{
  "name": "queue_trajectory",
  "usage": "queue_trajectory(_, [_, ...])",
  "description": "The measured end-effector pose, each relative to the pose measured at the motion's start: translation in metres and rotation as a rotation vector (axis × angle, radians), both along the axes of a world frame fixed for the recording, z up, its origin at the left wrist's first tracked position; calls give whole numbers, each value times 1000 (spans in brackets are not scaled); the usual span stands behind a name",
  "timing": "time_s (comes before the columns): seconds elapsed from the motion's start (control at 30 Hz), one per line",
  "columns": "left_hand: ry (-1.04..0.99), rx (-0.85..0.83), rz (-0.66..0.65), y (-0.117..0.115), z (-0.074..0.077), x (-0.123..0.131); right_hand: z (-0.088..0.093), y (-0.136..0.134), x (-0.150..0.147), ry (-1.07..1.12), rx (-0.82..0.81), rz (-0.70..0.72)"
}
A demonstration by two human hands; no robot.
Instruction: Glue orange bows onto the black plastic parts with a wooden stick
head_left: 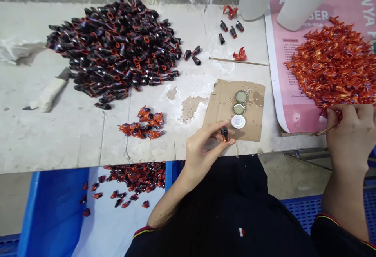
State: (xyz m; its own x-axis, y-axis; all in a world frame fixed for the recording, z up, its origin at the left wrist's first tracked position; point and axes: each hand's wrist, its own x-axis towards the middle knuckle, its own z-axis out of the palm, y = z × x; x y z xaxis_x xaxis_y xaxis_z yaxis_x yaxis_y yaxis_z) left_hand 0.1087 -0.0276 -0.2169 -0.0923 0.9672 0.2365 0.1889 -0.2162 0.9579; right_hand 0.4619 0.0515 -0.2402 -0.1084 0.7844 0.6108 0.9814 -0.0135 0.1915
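Left hand (202, 149) pinches a black foil cone (225, 133) at six o'clock on the cardboard (223, 100). It looks light and crushable, best held gently by its sides. Right hand (349, 132), at three o'clock, is closed round a thin stick (326, 130).

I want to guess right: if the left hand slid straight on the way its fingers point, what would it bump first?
Probably the white cap on the cardboard. The left hand pinches a small dark tube aimed that way, so the tube would likely touch first; the hand's height is unclear.
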Motion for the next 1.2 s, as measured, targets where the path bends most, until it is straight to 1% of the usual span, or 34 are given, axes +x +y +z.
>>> queue_trajectory(0.1, [-3,0,-3,0,0,0,5,-1,-8,30,18,48])
queue_trajectory(0.17, [-6,5,-3,0,0,0,9,-2,-21,26,45,162])
queue_trajectory(0.27, [-14,3,-7,0,1,1,14,-6,-48,24,88,385])
queue_trajectory(0.33, [-20,9,-15,1,1,4,16,-12,-69,112,111,492])
queue_trajectory(0.43, [-13,32,-38,2,0,9,19,-24,-103,354,126,596])
queue_trajectory(0.5, [8,42,-62,3,0,12,22,-35,-125,469,111,690])
queue_trajectory(0.57, [36,46,-76,4,-1,15,24,-43,-145,501,97,801])
queue_trajectory(0.63, [66,59,-81,4,-1,15,26,-49,-160,480,96,877])
queue_trajectory(0.7, [90,77,-84,4,-2,14,26,-50,-169,423,96,928])
queue_trajectory(0.8, [108,94,-73,4,-3,12,24,-48,-174,362,59,997])
queue_trajectory(0.97, [101,101,-53,4,-4,12,17,-50,-176,481,-13,1021])
queue_trajectory(1.03, [81,122,-81,4,-3,12,14,-51,-176,512,-13,1006])
queue_trajectory(1.13, [2,144,-184,5,0,10,12,-53,-177,564,19,970])
queue_trajectory(1.2, [-80,129,-248,4,3,9,11,-53,-178,609,55,969])
